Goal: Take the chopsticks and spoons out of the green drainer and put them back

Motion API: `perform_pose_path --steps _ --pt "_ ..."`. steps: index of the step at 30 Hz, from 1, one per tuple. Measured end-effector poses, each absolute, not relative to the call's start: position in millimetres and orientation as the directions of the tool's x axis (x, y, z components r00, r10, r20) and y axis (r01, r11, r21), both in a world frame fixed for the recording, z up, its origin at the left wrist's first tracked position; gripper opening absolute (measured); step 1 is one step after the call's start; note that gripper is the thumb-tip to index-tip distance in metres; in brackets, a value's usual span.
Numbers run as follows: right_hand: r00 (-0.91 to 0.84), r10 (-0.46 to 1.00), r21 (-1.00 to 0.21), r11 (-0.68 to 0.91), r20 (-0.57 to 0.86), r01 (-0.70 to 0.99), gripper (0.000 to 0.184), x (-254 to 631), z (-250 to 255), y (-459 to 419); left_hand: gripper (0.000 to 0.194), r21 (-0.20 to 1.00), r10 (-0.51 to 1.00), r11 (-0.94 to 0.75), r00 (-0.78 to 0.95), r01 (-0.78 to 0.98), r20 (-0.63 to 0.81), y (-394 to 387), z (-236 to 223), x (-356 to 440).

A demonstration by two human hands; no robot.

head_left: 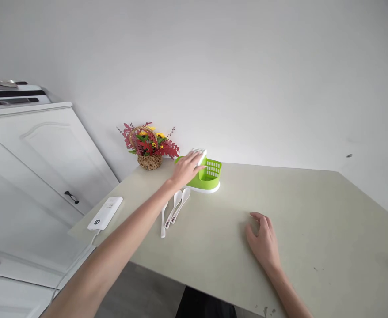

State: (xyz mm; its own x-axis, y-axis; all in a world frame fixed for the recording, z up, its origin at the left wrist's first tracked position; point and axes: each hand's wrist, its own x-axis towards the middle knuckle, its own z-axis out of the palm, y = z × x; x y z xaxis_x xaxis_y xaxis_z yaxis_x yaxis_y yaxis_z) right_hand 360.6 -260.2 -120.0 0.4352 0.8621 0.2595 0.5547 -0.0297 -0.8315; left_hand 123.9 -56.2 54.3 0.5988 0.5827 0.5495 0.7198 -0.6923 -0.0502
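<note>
A green basket-like caddy (213, 173) with slotted walls and a white base stands near the wall. My left hand (186, 169) reaches over its left part, covering much of it. Fingers and thumb of that hand are closed around a white block-like thing (201, 156) at the caddy's top; its kind is unclear. Just in front lie several white spoons (177, 207), partly behind my left forearm. My right hand (263, 238) rests on the table, fingers loosely curled and apart from the thumb, holding nothing.
A wicker basket of artificial flowers (150, 160) stands left of the caddy. A white power bank (105, 213) with a cable lies at the table's left edge. White cabinets (48, 154) border the left side; a wall (247, 79) runs behind the pale table (296, 198).
</note>
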Motion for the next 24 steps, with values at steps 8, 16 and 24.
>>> perform_pose_path --steps 8,16,24 --pt "0.431 0.875 -0.827 -0.065 0.223 0.559 0.037 360 -116 -261 0.046 0.126 0.684 -0.606 0.434 0.786 0.586 -29 56 45" --pt "0.427 0.881 -0.799 -0.105 0.202 0.593 0.040 361 -118 -263 0.049 0.067 0.658 -0.599 0.442 0.798 0.610 -29 51 19" --pt "0.405 0.888 -0.765 -0.103 0.217 0.635 0.042 362 -121 -264 0.036 0.260 0.637 -0.422 0.080 0.869 0.767 -156 -22 -2"
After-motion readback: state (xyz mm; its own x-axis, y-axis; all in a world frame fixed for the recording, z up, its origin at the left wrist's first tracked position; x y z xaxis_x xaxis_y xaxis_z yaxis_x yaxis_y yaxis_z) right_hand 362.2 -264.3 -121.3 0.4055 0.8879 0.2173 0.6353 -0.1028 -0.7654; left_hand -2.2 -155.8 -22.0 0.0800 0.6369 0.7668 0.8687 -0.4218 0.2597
